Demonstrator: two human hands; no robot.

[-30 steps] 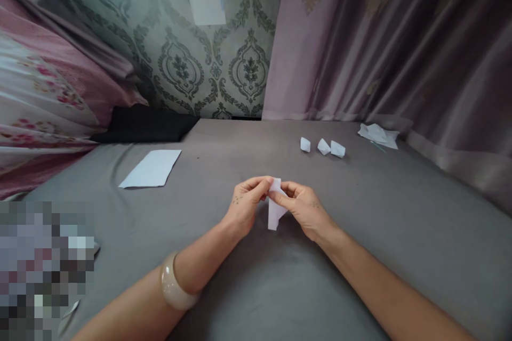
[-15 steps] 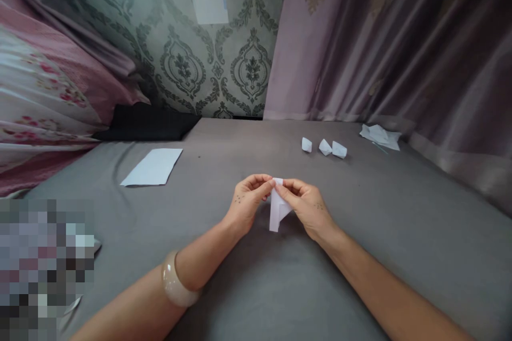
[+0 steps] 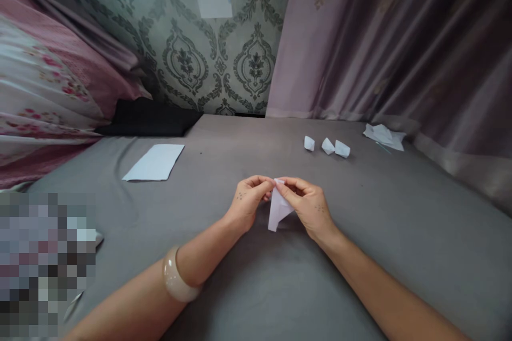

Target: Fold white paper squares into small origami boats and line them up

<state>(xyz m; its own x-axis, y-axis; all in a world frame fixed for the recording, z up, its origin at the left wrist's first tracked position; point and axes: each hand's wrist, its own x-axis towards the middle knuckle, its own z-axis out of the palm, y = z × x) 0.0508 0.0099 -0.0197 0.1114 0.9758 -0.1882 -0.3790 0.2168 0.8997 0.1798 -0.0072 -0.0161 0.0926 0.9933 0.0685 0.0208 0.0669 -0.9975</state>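
Observation:
A folded piece of white paper is held up between my two hands above the grey cloth surface. My left hand pinches its upper edge between thumb and fingers. On the other side, my right hand grips the same paper near the top, its thumb lying across the front and its fingers behind. The paper hangs down as a narrow strip with a slanted flap on the right. Part of its top is covered by my thumbs. A pale bangle circles my left wrist.
Three small folded paper pieces lie beyond my right hand. Farther right are crumpled papers by the curtain. A white paper stack lies at left, before a black cloth. The lower left corner is blurred out.
Both hands stay on the paper. My right thumb has moved up to its top edge, close to my left thumb, and the paper's upper end looks more folded over. The view shifts slightly.

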